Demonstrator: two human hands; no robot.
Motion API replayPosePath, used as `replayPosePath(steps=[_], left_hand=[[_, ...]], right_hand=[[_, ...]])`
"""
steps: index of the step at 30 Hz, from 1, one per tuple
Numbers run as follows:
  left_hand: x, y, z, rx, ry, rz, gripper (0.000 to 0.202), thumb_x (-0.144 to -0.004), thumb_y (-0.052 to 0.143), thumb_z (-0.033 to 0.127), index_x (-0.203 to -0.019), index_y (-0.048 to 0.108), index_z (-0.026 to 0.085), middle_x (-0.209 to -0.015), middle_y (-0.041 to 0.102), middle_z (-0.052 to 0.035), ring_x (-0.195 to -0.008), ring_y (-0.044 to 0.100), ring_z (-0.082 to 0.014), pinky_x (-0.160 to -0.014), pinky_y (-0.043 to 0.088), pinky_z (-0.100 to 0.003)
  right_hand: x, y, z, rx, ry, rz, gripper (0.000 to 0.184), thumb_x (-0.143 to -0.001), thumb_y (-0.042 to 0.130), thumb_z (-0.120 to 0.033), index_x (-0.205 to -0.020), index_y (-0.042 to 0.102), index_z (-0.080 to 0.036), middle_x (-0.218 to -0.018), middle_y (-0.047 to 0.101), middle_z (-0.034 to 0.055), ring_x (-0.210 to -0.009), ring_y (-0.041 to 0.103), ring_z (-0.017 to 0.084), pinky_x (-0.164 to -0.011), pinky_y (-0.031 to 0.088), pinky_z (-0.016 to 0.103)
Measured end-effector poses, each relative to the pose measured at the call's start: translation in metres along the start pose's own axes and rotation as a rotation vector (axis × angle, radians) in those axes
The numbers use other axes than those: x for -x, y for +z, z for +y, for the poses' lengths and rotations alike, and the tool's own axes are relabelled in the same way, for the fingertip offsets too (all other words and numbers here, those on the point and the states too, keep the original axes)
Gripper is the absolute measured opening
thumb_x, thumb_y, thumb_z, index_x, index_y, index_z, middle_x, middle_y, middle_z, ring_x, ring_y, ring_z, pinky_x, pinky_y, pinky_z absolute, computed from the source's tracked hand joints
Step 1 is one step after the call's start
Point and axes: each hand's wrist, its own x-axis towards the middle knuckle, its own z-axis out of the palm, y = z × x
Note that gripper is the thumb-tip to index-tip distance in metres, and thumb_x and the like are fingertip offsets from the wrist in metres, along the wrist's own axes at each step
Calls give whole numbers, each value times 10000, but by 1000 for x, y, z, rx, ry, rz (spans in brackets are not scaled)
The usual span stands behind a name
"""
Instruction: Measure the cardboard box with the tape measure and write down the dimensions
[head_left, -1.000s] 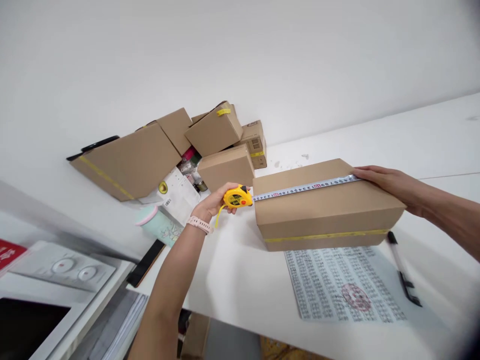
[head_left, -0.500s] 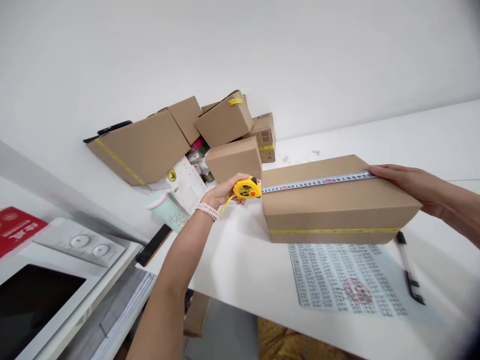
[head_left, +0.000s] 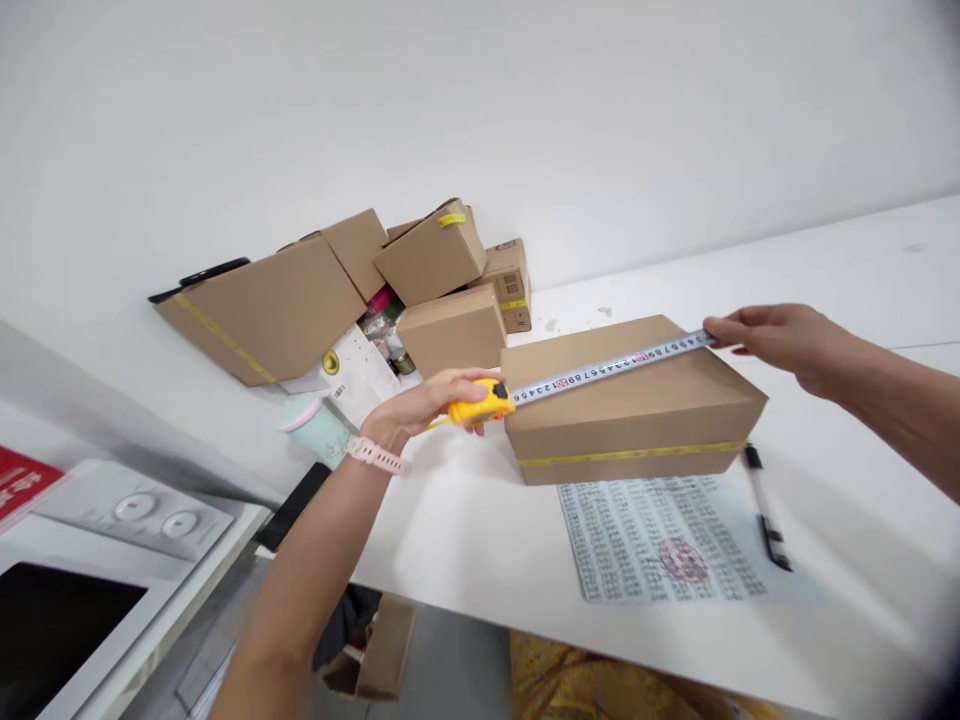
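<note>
Left hand: The left hand [head_left: 431,402] is closed around the tape measure [head_left: 481,402], thumb along the top of the yellow case; a pink wristband [head_left: 376,455] encircles the wrist.
Right hand: The right hand [head_left: 776,335] is nearly closed, thumb and fingers pinching the free end of the blade [head_left: 600,374] just past the carton's right edge.
Tape measure: Held at the left end of the carton, with a yellow wrist strap [head_left: 437,424] at its rear; the blade runs straight and slanting over the carton's top. Whether it touches the cardboard along its length cannot be told.
Blade markings: Black single digits, with a red 20 nearer the case and a red 10 nearer the right hand.
Carton: The brown carton [head_left: 637,420] lies on the bench [head_left: 465,540] between the hands, a yellow strip [head_left: 630,455] along its near side; any lettering there is too small to read.
Printed sheet: The sheet [head_left: 630,540] lies just in front of the carton, bearing rows of dense characters and a round red stamp [head_left: 682,560], both illegible.
Marker: The marker [head_left: 766,508] lies at the right of the sheet.
Back boxes: The rear box [head_left: 507,283] carries dark printed symbols, unreadable here.
White packet: The packet [head_left: 367,372] shows an avocado picture and a barcode.
</note>
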Motion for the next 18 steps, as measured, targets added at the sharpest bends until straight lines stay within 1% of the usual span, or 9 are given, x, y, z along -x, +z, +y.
replayPosePath(steps=[2, 4, 6, 8, 9, 10, 12, 15, 18], left_hand=[[19, 35, -6, 121, -66, -142, 617, -700, 807, 404, -1227, 617, 146, -986, 720, -127, -683, 701, -220, -614, 566, -340], [34, 84, -20, 318, -116, -222, 594, -653, 861, 361, -1158, 611, 175, -930, 706, -90, -685, 711, -225, -630, 585, -361], [39, 137, -38, 528, -85, -204, 538, -648, 870, 371, -1081, 601, 198, -908, 685, -70, -660, 711, -203, -636, 585, -340], [33, 183, -53, 728, 2, -90, 534, -622, 860, 413, -1032, 583, 211, -930, 664, -67, -649, 714, -211, -622, 581, -337], [27, 200, -57, 785, 22, -41, 534, -619, 840, 455, -1016, 579, 211, -949, 654, -73, -642, 714, -224, -602, 577, -348], [19, 213, -60, 824, 48, 15, 532, -610, 824, 506, -965, 573, 200, -916, 641, -67, -625, 710, -231, -613, 578, -367], [2, 226, -59, 854, 64, 107, 546, -583, 804, 556, -903, 555, 190, -844, 618, -59, -618, 703, -250, -637, 573, -402], [-14, 228, -52, 847, 68, 176, 555, -560, 786, 599, -850, 535, 197, -766, 599, -53, -608, 688, -263, -652, 558, -423], [-17, 232, -51, 883, 64, 196, 589, -564, 749, 676, -858, 551, 205, -825, 614, -73, -613, 688, -263, -666, 553, -437]], right_hand=[[-2, -5, -16, -159, -2, -15, 242, -866, 631, -408, -816, 691, -179, -1111, 706, 127, -1003, 585, 222, -901, 432, 395], [-4, -5, -36, -190, -86, -79, 258, -891, 611, -422, -886, 702, -181, -1193, 687, 113, -1093, 558, 215, -974, 388, 374], [-10, 3, -55, -123, -201, -222, 301, -894, 609, -467, -933, 723, -192, -1207, 688, 96, -1117, 556, 226, -991, 380, 366], [-19, 18, -69, -27, -274, -364, 315, -869, 632, -496, -928, 746, -208, -1166, 703, 77, -1087, 578, 241, -965, 411, 353], [-25, 27, -74, 20, -295, -399, 306, -852, 647, -494, -902, 753, -212, -1128, 713, 73, -1059, 593, 248, -940, 432, 348], [-31, 36, -77, 65, -312, -408, 290, -835, 663, -482, -868, 755, -209, -1087, 721, 76, -1031, 604, 254, -914, 449, 346], [-42, 54, -78, 134, -328, -390, 273, -811, 677, -458, -797, 738, -193, -990, 729, 99, -961, 623, 269, -860, 467, 359], [-53, 70, -71, 180, -341, -387, 290, -791, 675, -460, -700, 691, -184, -852, 723, 110, -842, 635, 275, -779, 471, 374], [-55, 75, -60, 178, -362, -389, 316, -777, 664, -508, -686, 672, -205, -761, 703, 73, -772, 625, 253, -728, 463, 358]])
